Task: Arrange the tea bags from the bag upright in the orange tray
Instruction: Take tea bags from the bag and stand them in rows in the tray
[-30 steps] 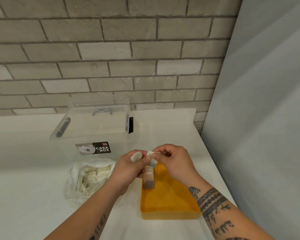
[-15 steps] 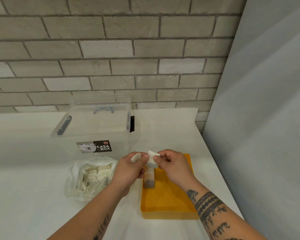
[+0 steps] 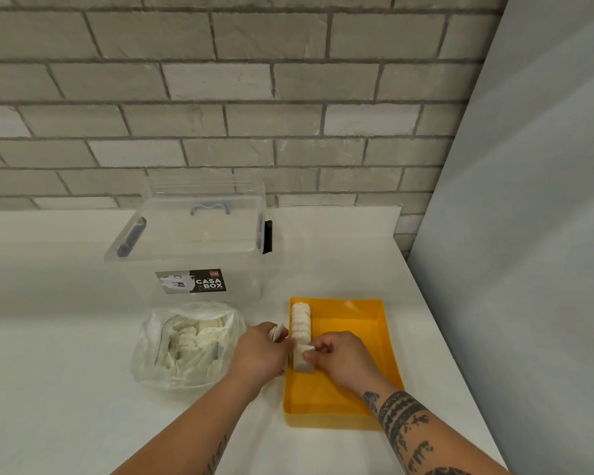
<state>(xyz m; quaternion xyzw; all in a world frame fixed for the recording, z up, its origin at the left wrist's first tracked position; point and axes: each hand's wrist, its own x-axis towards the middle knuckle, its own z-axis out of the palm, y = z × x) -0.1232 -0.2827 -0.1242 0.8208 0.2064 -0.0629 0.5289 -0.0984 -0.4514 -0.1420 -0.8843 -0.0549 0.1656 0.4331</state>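
You are pinching one tea bag between the thumb and fingertips of your right hand. You are holding it on edge, low in the orange tray, at the six o'clock end of the row of tea bags. That row is standing upright along the tray's nine o'clock wall, and the one in your grip is sitting right against its nearest end.

Your left hand is resting just outside that wall, at nine o'clock from the row. Its fingers are curling round some spare tea bags, whose white edges are poking out at the top.

The plastic bag is lying open on the table at nine o'clock from the tray, holding a heap of loose tea bags. A clear box with a dark label is standing at eleven o'clock, just behind the plastic bag and near the brick wall.
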